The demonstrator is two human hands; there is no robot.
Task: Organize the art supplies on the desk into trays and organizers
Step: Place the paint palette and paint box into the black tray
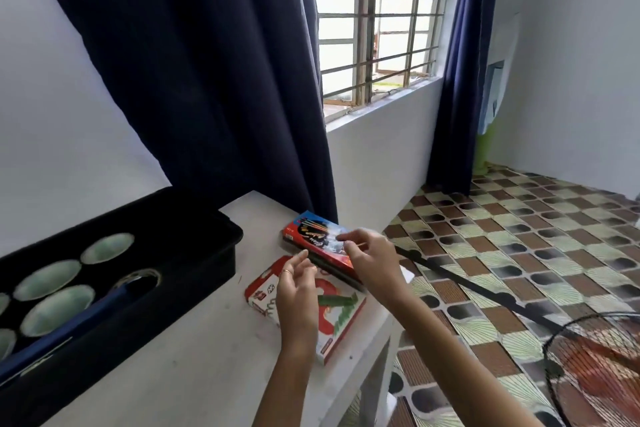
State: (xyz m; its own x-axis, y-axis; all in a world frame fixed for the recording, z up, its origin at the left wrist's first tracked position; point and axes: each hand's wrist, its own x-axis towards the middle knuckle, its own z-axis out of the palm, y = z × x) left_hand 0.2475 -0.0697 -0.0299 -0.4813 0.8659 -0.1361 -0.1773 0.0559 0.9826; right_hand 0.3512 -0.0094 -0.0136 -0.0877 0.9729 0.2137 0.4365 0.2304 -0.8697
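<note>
Two boxes lie right of the tray (207, 263): red box (308, 234) at the bench (194, 357) corner, white box (341, 326) along its right edge. Left hand (298, 291) hovers relaxed, holding nothing; right hand (372, 255) pinches a thin stick (358, 245) over the red box.

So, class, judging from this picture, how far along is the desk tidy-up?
Done: a long blue item already lies across the black tray, over its cups.
In hand: the right hand pinches what looks like a thin stick over the red-and-blue box. The left hand hovers open above the white-and-red box.
Left: both boxes sit on the desk, outside the tray.
</note>
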